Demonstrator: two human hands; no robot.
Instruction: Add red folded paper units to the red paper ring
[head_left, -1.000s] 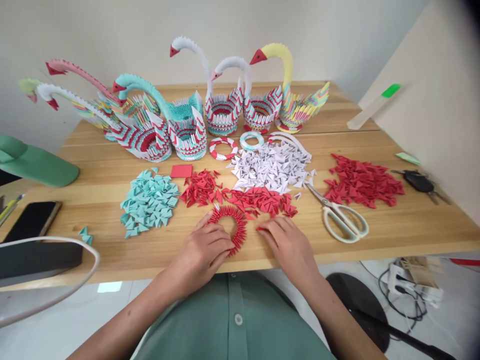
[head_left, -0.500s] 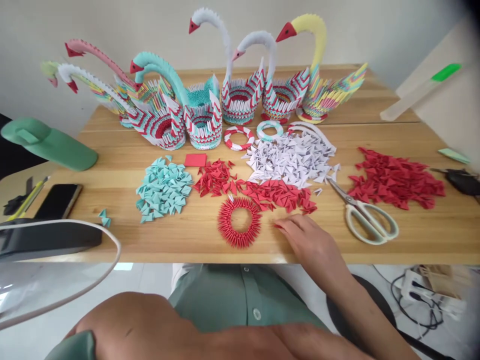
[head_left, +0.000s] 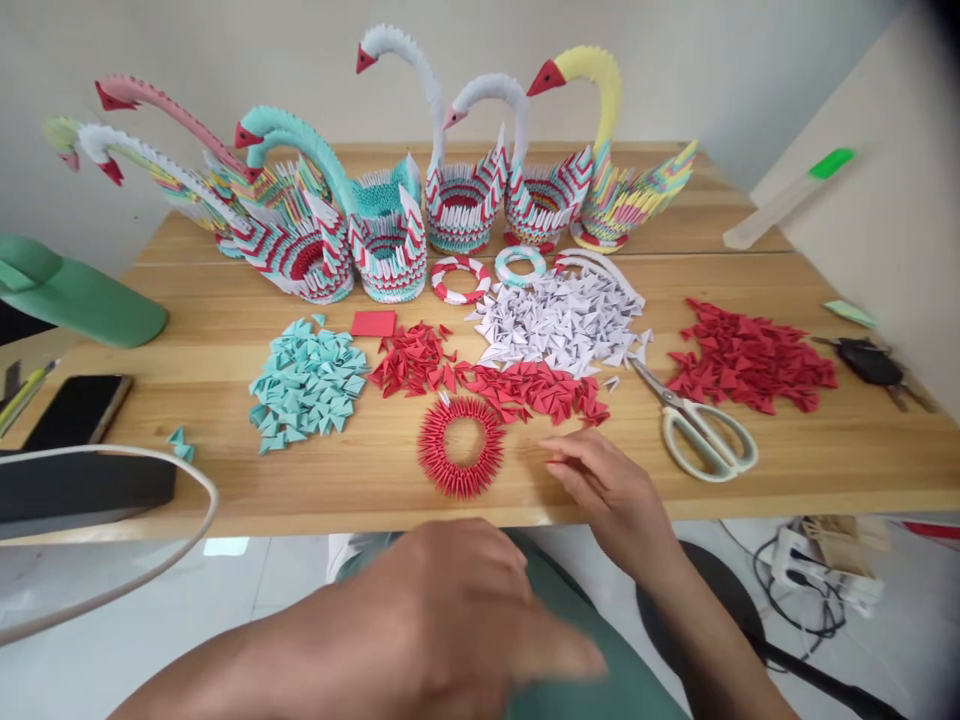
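A ring of red folded paper pieces [head_left: 424, 448] lies near the table's front edge, with one white piece at its back. My right hand [head_left: 611, 490] rests just to its right, thumb and fingertips pinched; a trace of red shows at the tips, too small to make out. Blurred by motion, my left hand [head_left: 465, 610] is in front of the table edge, its thumb stretched out to the right and its other fingers mostly hidden. Behind the ring are loose red pieces [head_left: 540, 390] and a white pile [head_left: 562, 320]; a turquoise pile [head_left: 307, 385] lies to the left.
Paper swans [head_left: 461, 210] stand along the back. White scissors [head_left: 709, 440] and another red pile [head_left: 750, 355] are at right. A green bottle [head_left: 90, 300], a phone [head_left: 79, 412], a black box [head_left: 82, 490] and a pale cable [head_left: 206, 490] are at left.
My left hand has come up into view near the table edge. My right hand's fingers have shifted slightly beside the ring. The whole view has moved, with the table objects now further left.
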